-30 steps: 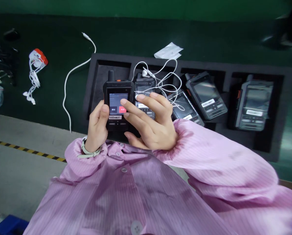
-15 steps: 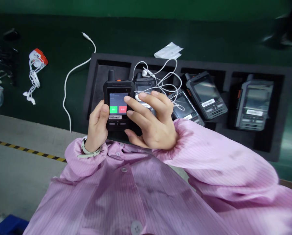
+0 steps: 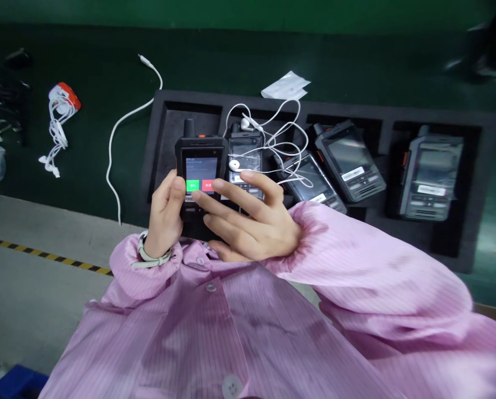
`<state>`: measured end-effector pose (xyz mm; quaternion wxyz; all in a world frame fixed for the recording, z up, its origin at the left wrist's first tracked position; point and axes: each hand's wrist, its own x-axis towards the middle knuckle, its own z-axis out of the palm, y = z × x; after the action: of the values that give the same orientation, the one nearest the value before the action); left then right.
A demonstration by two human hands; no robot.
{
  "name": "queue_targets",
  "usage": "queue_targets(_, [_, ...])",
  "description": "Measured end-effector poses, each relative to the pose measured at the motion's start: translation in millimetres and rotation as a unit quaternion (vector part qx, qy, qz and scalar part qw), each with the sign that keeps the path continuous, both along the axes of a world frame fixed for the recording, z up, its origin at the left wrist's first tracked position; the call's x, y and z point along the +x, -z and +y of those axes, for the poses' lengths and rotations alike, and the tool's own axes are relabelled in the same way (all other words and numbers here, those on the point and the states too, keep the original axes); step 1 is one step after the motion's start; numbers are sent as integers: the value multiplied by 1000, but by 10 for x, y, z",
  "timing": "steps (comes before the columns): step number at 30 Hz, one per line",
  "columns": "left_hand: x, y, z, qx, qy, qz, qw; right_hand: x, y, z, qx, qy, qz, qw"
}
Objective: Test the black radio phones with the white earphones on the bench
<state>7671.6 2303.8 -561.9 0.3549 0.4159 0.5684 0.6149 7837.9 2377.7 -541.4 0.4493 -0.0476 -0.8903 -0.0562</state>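
A black handheld radio (image 3: 201, 163) with a stub antenna is held upright by my left hand (image 3: 167, 208), its thumb along the left edge. Its lit screen shows a green and a red button. My right hand (image 3: 251, 221) is spread over the lower right of the radio, with fingertips at or just above the screen's bottom edge and keys; contact cannot be made out. Just right of the held radio, another radio (image 3: 248, 152) lies in the foam tray, with white earphones (image 3: 234, 165) and their looped cord over it.
The black foam tray (image 3: 335, 110) holds more radios, a tilted one (image 3: 351, 160) and one at right (image 3: 433, 174). A white plastic piece (image 3: 286, 86) lies behind it. Left are a white cable (image 3: 111, 141) and bundled earphones (image 3: 57, 130).
My right hand has moved down and slightly left, its fingers now lower across the radio and uncovering more of the radio beside it. My left hand and the held radio have stayed in place.
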Motion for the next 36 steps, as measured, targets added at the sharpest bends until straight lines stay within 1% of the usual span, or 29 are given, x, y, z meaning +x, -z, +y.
queue_targets(2, [5, 6, 2, 2, -1, -1, 1000, -4, -10, -3, 12, 11, 45, 999])
queue_targets(4, [10, 13, 3, 4, -6, -1, 1000, -4, -17, 1, 12, 30, 68, 997])
queue_targets(6, [12, 21, 2, 5, -6, 0, 1000, 1, -17, 10, 1, 48, 65, 997])
queue_targets(12, [1, 44, -3, 4, -5, -9, 1000, 12, -9, 30, -14, 62, 11, 998])
queue_targets(16, [2, 47, 6, 7, 2, -3, 1000, -24, 8, 33, -45, 109, 48, 992])
queue_targets(18, [4, 40, 11, 8, 6, -1, 1000, -44, 22, 32, -60, 119, 69, 989])
queue_targets(23, [10, 25, 7, 13, 11, 0, 1000, -46, 27, 34, -73, 102, 86, 988])
queue_targets(28, [10, 31, -2, -1, -1, -6, 1000, -18, 35, 36, -26, 50, 47, 997])
queue_targets(36, [8, 32, 6, 1, 3, -1, 1000, 6, 61, 44, -44, 73, 34, 996])
